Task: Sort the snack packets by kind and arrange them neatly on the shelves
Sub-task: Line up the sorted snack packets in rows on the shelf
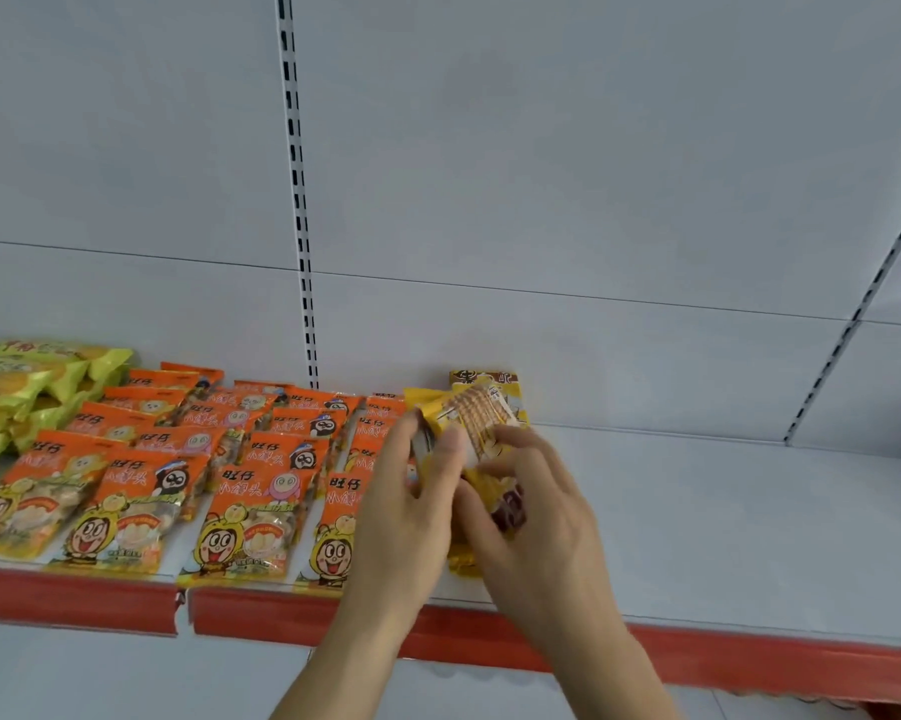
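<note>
Both hands hold a small stack of yellow snack packets (pixel 482 415) over the white shelf (pixel 724 522), just right of the orange rows. My left hand (pixel 412 506) grips the stack's left edge, thumb on top. My right hand (pixel 534 504) curls round its right side and front end. The packets under my palms are mostly hidden. Another yellow packet (pixel 482 378) stands behind them at the back panel. Several orange cartoon packets (pixel 251 517) lie in overlapping rows to the left. Green-yellow packets (pixel 27 387) are piled at the far left.
The shelf has a red front strip (pixel 85 597) with a gap at a joint near the left. A slotted upright (pixel 298 200) runs up the grey back panel, and a second one (pixel 864 309) stands at the right. Bare shelf surface stretches to the right of my hands.
</note>
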`<state>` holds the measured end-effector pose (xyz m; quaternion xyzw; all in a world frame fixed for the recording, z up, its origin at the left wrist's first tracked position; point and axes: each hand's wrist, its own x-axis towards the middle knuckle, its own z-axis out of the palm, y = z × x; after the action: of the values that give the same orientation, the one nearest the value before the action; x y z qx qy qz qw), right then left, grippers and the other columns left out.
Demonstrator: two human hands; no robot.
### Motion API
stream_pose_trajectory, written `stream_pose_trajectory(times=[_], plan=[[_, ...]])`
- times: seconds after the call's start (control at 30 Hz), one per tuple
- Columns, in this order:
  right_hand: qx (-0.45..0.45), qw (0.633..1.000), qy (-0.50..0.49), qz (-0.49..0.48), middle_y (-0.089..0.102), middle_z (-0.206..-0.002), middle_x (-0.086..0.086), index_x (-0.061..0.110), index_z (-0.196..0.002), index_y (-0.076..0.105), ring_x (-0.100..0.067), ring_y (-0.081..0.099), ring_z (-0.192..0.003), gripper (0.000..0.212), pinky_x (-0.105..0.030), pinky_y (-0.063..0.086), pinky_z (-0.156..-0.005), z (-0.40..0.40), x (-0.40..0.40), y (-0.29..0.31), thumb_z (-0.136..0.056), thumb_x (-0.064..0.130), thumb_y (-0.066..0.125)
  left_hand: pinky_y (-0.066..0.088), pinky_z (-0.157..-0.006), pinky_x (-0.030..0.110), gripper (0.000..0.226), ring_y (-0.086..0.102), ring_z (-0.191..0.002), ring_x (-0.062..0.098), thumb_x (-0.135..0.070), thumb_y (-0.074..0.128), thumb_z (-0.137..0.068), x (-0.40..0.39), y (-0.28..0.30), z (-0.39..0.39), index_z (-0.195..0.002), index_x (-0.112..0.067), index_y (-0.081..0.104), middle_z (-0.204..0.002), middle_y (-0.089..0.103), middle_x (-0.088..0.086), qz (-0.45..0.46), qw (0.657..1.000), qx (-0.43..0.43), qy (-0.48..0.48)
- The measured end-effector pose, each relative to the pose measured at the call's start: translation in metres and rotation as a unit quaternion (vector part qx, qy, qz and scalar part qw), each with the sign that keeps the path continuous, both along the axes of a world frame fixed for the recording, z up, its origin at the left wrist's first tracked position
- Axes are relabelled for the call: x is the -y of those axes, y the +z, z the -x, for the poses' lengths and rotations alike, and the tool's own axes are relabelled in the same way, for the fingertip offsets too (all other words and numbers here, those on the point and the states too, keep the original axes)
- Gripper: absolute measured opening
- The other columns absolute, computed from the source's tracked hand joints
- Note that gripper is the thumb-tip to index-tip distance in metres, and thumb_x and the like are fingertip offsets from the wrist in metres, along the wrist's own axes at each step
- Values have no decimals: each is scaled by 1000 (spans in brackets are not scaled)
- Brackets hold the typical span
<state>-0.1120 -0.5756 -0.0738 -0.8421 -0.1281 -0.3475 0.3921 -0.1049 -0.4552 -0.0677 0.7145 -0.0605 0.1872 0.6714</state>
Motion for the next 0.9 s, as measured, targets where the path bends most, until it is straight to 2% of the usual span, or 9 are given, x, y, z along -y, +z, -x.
stream_pose_trajectory(times=[0.1,0.2,0.27,0.33,0.4,0.53,0.67,0.8,0.9], plan=[[17,999,43,0,59,-126,16,24,-105,72,-7,53,-126,27,-37,47,-102,2,6,-4,-97,38,51,55,-98,26,46,62,-119,-3,-52,59,-99,-5,-9,-8,-140,-31,59,-127,68,-21,26,999,-13,27],[11,1000,-6,14,56,-133,11,29,-111,72,-11,52,-125,23,-35,50,-96,-1,15,0,-95,34,57,50,-107,33,53,53,-135,3,-53,63,-96,-8,-12,-9,-146,-35,54,-143,59,-19,48,998,-26,39],[-36,999,-11,-4,53,-134,15,33,-125,65,-3,54,-118,31,-27,51,-93,-2,17,6,-94,37,63,52,-96,19,38,56,-125,-9,-41,65,-100,-8,-12,-11,-137,-36,59,-137,62,-21,60,997,-25,36],[-106,993,16,-43,57,-123,23,40,-130,60,8,57,-103,38,-8,45,-82,1,21,10,-92,37,68,49,-79,5,27,55,-105,-27,-27,64,-102,-8,-7,-9,-120,-47,58,-121,61,-30,65,997,-23,31],[-137,988,36,-63,63,-113,23,45,-126,62,8,60,-99,39,-8,46,-79,2,25,11,-91,32,71,46,-75,1,30,53,-100,-32,-25,64,-102,-10,-5,-9,-112,-51,55,-116,57,-35,51,998,-24,35],[-156,980,45,-119,69,-101,17,45,-122,61,2,67,-87,44,-10,50,-68,0,37,19,-91,15,70,49,-91,19,18,58,-117,-9,-38,63,-100,-17,-7,-13,-115,-47,60,-128,62,-24,59,997,-41,23],[-158,972,48,-169,68,-93,18,46,-120,60,2,69,-68,43,-11,49,-54,2,41,27,-91,16,71,55,-78,17,20,68,-101,-8,-32,66,-99,-15,2,-10,-116,-43,62,-122,67,-20,56,997,-50,-22],[-194,972,64,-118,72,-93,19,45,-114,65,2,69,-76,39,-13,50,-63,3,52,36,-91,14,70,48,-83,18,12,65,-103,-10,-46,59,-98,-20,7,-8,-110,-43,64,-109,71,-26,58,997,-54,-20],[-225,966,79,-104,76,-87,14,37,-101,74,-5,72,-80,26,-25,53,-70,0,70,51,-94,13,67,50,-90,24,28,66,-106,-5,-58,58,-89,-27,9,-7,-113,-45,65,-108,72,-25,-4,991,-89,-100]])
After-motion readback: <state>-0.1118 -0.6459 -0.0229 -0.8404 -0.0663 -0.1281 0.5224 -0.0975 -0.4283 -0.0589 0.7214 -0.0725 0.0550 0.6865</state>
